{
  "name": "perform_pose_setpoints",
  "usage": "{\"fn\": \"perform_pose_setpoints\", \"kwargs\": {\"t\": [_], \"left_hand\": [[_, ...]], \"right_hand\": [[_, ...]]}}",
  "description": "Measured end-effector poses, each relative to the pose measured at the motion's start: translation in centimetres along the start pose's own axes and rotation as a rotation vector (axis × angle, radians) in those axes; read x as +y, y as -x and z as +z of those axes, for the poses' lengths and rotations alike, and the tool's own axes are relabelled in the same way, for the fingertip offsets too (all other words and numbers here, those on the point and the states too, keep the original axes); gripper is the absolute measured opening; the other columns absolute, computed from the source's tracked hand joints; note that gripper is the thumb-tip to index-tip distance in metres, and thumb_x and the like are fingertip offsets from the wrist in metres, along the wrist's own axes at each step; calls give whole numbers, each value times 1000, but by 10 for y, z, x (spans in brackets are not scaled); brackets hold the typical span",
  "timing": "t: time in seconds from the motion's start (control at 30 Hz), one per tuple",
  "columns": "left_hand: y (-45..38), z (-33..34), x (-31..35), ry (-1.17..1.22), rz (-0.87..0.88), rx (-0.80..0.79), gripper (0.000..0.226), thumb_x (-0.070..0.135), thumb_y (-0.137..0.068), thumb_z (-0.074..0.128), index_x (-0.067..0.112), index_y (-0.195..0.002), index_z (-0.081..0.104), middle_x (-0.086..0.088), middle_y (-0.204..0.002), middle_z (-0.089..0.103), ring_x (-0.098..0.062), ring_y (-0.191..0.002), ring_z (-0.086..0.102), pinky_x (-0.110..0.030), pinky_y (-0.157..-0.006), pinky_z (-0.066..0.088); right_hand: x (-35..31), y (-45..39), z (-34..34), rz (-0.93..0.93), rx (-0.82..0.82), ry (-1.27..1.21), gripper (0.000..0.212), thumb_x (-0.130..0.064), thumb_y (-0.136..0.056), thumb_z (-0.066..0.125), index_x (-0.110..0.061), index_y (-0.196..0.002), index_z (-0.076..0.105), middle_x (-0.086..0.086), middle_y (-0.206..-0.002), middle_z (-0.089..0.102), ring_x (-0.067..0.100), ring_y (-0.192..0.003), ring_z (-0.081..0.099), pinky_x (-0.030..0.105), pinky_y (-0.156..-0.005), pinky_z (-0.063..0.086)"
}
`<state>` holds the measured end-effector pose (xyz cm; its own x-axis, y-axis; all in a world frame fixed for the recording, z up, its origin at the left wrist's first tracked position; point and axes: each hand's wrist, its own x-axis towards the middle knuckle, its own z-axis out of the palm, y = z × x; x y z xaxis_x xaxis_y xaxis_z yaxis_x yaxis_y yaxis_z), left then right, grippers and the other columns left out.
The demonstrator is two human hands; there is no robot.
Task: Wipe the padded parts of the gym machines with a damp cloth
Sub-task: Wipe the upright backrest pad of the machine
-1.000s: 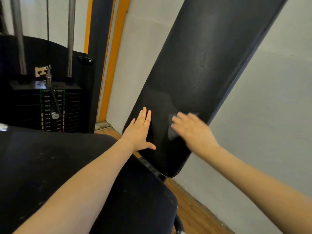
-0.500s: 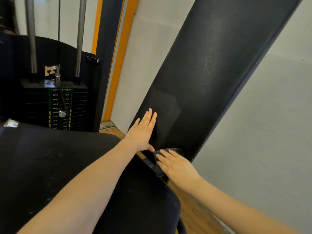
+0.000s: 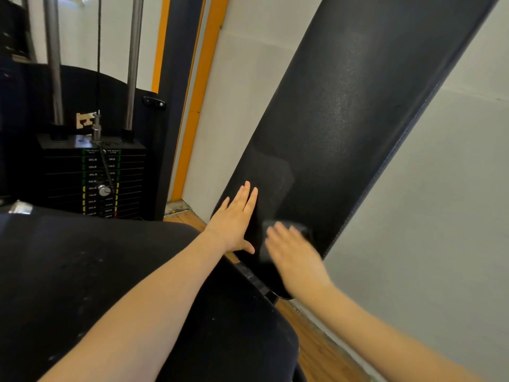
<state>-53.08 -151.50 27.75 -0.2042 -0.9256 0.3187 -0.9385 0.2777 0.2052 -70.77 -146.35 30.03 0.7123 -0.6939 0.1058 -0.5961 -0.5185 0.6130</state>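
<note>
Back pad (image 3: 344, 128): long black upholstered slab, leaning, its long axis running from 7 o'clock near my hands up to 1 o'clock out of view. Most of its face lies above and beyond both hands. A duller, differently sheened patch sits just above my left fingertips; I judge it damp, can't be sure.

Seat pad (image 3: 82, 285): broad black cushion filling the lower left, under my left forearm. Its far edge meets the foot of the back pad.

Weight stack (image 3: 93, 180): at 10 o'clock, well apart, with guide rods and a selector pin. Not padded, not my concern.

Left hand (image 3: 234, 221): flat on the lower left edge of the back pad, fingers straight and together, pointing to 1 o'clock. Grip wide, holding nothing, just bracing.

Right hand (image 3: 292, 252): blurred, lying on the lower middle of the back pad, just right of the left hand. Fingers look extended over the cloth (image 3: 297, 226), of which only a dark edge shows past the fingertips. Grip seems flat and pressing rather than closed; the blur leaves some doubt.

Judgement: the unwiped length lies toward 1 o'clock from the right hand, along the pad's axis. The right hand is nearer the centreline, so the stroke is its to make; the left only steadies.
</note>
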Motion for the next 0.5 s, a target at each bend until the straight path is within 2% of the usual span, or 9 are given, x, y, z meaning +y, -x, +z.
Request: {"fn": "perform_pose_setpoints", "kwargs": {"t": [0.03, 0.1, 0.17, 0.2, 0.23, 0.27, 0.3, 0.4, 0.5], "left_hand": [[0, 1, 0, 9, 0, 2, 130, 47, -75, 78, 11, -150, -22, -11, -158, -27, -25, -147, -18, -40, -119, 0], [-1, 2, -1, 11, 3, 6, 128, 46, -77, 77, 11, -150, -22, -11, -158, -27, -25, -148, -17, -40, -119, 0], [-1, 1, 0, 5, 4, -1, 129, 48, -76, 77, 11, -150, -22, -11, -158, -28, -26, -147, -18, -40, -119, 1], [-1, 0, 0, 6, 3, -9, 130, 49, -75, 78, 11, -150, -22, -11, -158, -28, -26, -147, -17, -41, -119, 1], [-1, -1, 0, 10, 4, -18, 131, 49, -74, 78, 12, -150, -22, -11, -158, -27, -26, -147, -17, -41, -119, 2], [-1, -1, 0, 14, 5, -23, 131, 49, -74, 78, 12, -150, -22, -11, -158, -27, -26, -148, -17, -41, -119, 2], [-1, -1, 1, 18, 5, -25, 132, 50, -74, 78, 12, -150, -22, -11, -158, -27, -27, -148, -16, -41, -119, 1], [-2, -1, 1, 15, -10, -19, 131, 51, -73, 78, 13, -151, -21, -10, -159, -27, -27, -148, -14, -40, -119, 1], [-3, 0, 1, 21, -16, -14, 130, 50, -74, 78, 14, -152, -20, -9, -159, -25, -27, -148, -13, -40, -119, 2]], "right_hand": [[-13, 9, 7, -54, -85, -38, 58, -11, -96, 35, -7, -148, 11, 12, -157, 3, 28, -145, -1, 37, -106, -15], [-17, 15, 11, -101, -116, -41, 57, -11, -96, 37, -9, -148, 14, 11, -157, 5, 26, -145, -2, 35, -103, -17], [2, 8, 6, -105, -19, -31, 53, -10, -94, 40, -10, -146, 28, 9, -156, 16, 26, -145, 5, 35, -108, -11], [16, 2, -2, -102, 57, 15, 52, -10, -89, 44, -11, -140, 39, 9, -153, 27, 26, -143, 16, 38, -112, -1], [32, -5, -15, -58, 131, 83, 50, -10, -81, 52, -11, -131, 52, 9, -144, 42, 28, -138, 32, 42, -113, 16], [49, -9, -28, 51, 197, 102, 50, -7, -70, 60, -11, -120, 62, 9, -133, 54, 29, -129, 45, 46, -107, 31], [69, -13, -36, 181, 290, 76, 51, -2, -63, 66, -9, -113, 66, 10, -126, 60, 32, -123, 51, 49, -102, 37], [115, -19, -63, 446, 449, 43, 49, 10, -69, 62, -3, -116, 62, 17, -130, 56, 38, -127, 44, 54, -105, 30], [108, -23, -56, 444, 507, 97, 45, 7, -72, 50, 1, -115, 61, 20, -126, 57, 40, -123, 47, 51, -101, 36]]}}
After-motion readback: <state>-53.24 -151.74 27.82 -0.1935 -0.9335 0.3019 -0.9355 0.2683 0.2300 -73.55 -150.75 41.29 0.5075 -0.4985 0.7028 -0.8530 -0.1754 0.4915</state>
